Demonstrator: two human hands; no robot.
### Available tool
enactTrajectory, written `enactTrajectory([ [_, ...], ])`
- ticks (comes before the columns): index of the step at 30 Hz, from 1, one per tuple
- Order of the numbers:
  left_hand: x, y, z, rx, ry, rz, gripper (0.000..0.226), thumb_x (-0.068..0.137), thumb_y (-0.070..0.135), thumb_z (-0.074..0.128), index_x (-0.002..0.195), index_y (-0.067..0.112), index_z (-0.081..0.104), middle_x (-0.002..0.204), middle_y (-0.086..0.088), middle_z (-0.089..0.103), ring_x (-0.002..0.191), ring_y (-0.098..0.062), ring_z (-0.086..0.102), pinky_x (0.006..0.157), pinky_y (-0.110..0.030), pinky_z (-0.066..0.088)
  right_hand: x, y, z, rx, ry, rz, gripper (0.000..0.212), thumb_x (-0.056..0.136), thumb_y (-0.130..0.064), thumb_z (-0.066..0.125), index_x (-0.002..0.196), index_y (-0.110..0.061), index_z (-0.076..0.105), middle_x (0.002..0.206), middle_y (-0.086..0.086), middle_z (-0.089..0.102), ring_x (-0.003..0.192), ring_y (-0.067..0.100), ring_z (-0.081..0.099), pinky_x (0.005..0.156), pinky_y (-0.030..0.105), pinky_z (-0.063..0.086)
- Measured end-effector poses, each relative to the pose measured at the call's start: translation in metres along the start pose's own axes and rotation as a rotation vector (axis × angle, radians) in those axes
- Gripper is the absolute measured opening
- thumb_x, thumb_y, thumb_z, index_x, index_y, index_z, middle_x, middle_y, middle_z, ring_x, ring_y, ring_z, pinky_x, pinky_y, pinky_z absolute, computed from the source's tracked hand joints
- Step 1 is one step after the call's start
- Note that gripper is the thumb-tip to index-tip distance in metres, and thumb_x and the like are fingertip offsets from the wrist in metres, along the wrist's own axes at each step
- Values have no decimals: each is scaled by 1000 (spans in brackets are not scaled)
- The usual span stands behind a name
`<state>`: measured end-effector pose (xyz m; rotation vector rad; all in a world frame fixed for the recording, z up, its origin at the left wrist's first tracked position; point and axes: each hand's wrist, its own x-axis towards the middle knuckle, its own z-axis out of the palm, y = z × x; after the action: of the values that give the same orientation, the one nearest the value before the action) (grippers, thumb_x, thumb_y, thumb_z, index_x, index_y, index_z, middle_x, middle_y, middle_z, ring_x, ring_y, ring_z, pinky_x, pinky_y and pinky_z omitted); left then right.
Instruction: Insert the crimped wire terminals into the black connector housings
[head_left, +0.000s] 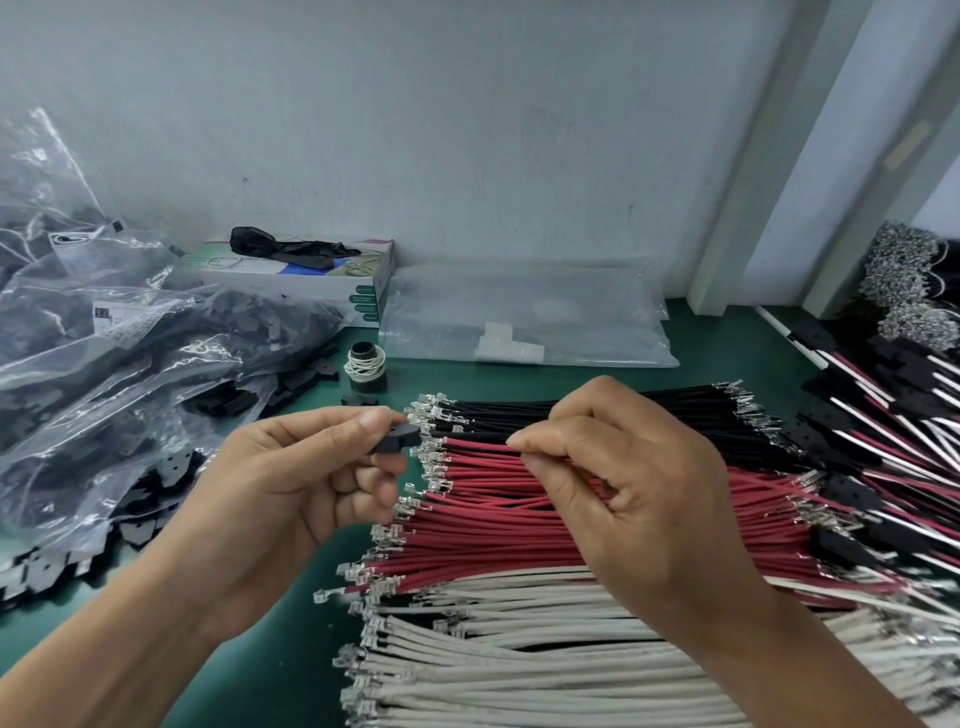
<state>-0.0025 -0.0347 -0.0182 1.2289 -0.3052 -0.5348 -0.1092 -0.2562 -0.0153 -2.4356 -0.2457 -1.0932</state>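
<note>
My left hand (306, 473) pinches a black connector housing (397, 439) between thumb and fingers, above the green table. My right hand (623, 478) pinches a black wire (470, 435) between thumb and forefinger; the wire's left end points at the housing and touches it. Below lie rows of crimped wires: black wires (675, 410), red wires (519, 509) and white wires (519, 649), their silver terminals (431, 467) lined up on the left side.
Plastic bags of black housings (119, 364) fill the left. A glove box (311, 275), a clear bag (530, 317) and a thread spool (366, 366) sit at the back. Finished assemblies (883, 415) are piled on the right. A loose housing (358, 400) lies on the green mat (291, 649).
</note>
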Motion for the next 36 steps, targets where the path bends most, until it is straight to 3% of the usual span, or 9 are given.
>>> enactTrajectory([
  [3,-2,-1,7,-9,-2,-22,32,72,18,85,95,-3,79,76,-17,69,57,-20,65,53,-25,58,-1,-5,6,-68,3,-44,10,93,-18,70,94,-13,79,85,-5,64,73,9,59,60,24,51],
  [6,-4,-1,12,-10,22,-24,32,72,23,76,92,-2,79,74,-17,68,56,-21,64,52,-26,58,-2,-6,8,-108,30,-63,10,94,-18,69,93,-13,78,85,-4,64,72,11,60,56,28,52],
  [10,-4,-1,12,37,38,-9,30,74,22,81,92,-1,80,74,-18,68,56,-22,65,52,-26,57,-2,-4,7,-113,26,-66,10,94,-17,70,93,-14,79,85,-4,64,74,11,59,58,27,51],
  [15,-3,4,3,123,52,31,59,55,35,96,96,-3,79,75,-19,71,57,-22,66,56,-26,58,-2,-5,7,-47,-18,-37,9,94,-18,70,94,-15,78,87,-6,63,76,8,59,63,22,51],
  [21,-4,5,3,143,37,13,65,48,37,99,95,-3,79,76,-20,72,57,-22,66,56,-26,57,-4,-6,11,-58,-24,-62,9,93,-18,72,88,-14,78,83,-6,63,73,12,58,57,29,51],
  [28,-6,-3,13,166,43,-61,52,49,28,91,91,-1,80,71,-20,71,53,-20,66,52,-24,56,-2,-11,17,-73,-66,-89,10,94,-21,70,86,-16,74,84,-6,62,75,15,57,59,34,49],
  [33,-9,-4,17,72,5,-97,67,44,34,100,95,-3,79,75,-19,72,55,-20,68,53,-24,58,-4,-21,25,8,-38,-12,12,95,-20,68,88,-12,72,85,-4,60,76,13,57,65,32,50],
  [36,-11,-4,22,129,-3,32,63,50,36,101,101,5,80,87,-19,76,67,-23,74,61,-27,61,-2,-21,23,130,-32,78,12,95,-22,68,90,-13,74,85,-5,61,78,11,59,68,32,51],
])
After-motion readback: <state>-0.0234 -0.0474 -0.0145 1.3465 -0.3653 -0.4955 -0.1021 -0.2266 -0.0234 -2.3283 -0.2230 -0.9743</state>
